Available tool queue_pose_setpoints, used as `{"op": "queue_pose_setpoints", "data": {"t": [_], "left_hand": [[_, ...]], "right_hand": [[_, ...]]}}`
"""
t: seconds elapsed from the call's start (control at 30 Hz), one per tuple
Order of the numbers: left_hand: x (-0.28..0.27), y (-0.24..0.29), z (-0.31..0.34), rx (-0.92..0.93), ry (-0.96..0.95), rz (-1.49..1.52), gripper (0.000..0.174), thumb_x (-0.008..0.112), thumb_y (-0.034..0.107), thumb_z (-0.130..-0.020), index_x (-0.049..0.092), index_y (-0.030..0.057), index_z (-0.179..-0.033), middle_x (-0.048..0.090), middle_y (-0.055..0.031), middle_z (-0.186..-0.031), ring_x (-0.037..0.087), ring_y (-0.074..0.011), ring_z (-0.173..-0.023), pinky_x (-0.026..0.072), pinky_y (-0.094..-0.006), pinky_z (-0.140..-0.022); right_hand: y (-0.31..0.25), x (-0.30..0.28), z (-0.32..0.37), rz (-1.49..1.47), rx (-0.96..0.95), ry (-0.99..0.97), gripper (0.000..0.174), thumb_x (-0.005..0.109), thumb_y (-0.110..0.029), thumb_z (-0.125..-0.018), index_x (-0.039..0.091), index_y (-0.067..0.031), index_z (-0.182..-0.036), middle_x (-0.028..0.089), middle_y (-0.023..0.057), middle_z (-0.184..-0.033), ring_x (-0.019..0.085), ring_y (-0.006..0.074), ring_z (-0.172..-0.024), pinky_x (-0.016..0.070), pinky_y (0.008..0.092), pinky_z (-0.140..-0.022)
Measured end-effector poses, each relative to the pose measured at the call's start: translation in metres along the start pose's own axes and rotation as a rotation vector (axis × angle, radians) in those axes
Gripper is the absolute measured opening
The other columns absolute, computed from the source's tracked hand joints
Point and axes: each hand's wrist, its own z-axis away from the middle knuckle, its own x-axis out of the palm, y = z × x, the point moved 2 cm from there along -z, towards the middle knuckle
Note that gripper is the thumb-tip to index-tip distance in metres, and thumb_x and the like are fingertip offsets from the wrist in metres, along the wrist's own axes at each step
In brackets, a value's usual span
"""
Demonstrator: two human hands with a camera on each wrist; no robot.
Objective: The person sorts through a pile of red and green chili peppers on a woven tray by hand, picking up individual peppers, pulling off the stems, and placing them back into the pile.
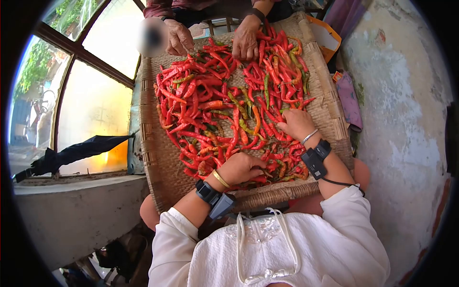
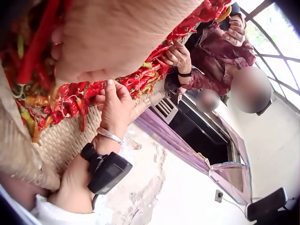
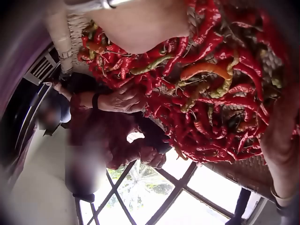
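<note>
Red chili peppers [image 1: 191, 103], mixed with some green and orange ones, lie heaped on a woven bamboo tray [image 1: 165, 193]. My left hand [image 1: 239, 170] is low over the peppers at the tray's near edge, fingers bent down among them; I cannot tell whether they grip one. Further right, my right hand [image 1: 297, 123] reaches over the right side of the heap. In the left wrist view, the right hand [image 2: 116, 104] has its thumb and forefinger brought together on a chili pepper at the edge of the heap.
Across the tray, another person's two hands [image 1: 245, 40] [image 1: 179, 39] are at the far edge of the peppers. A folded black umbrella [image 1: 81, 150] leans by the window on the left. A worn plaster wall [image 1: 401, 110] stands close on the right.
</note>
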Motion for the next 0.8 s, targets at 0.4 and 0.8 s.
{"op": "queue_pose_setpoints", "data": {"t": [0.4,0.8], "left_hand": [[-0.013,0.003,-0.003,-0.124,0.265,0.017,0.018,0.060,0.013,-0.078,0.061,0.0032,-0.093,0.061,-0.0156,-0.079,0.060,-0.0324,-0.075,0.0475,-0.0375,-0.068],[-0.007,-0.006,-0.002,-0.340,0.221,0.522,0.021,0.057,0.023,-0.088,0.059,0.0035,-0.096,0.055,0.0040,-0.071,0.049,-0.0037,-0.060,0.0432,-0.0211,-0.053]], "right_hand": [[-0.009,-0.001,-0.004,-0.368,-0.027,-0.122,0.022,0.066,-0.024,-0.072,0.061,-0.0032,-0.074,0.060,0.0081,-0.063,0.059,0.0223,-0.059,0.0459,0.0352,-0.055],[-0.059,0.008,0.018,-1.322,-0.006,-0.579,0.011,0.060,-0.012,-0.084,0.059,-0.0010,-0.084,0.057,-0.0001,-0.063,0.050,0.0036,-0.048,0.0396,0.0171,-0.044]]}}
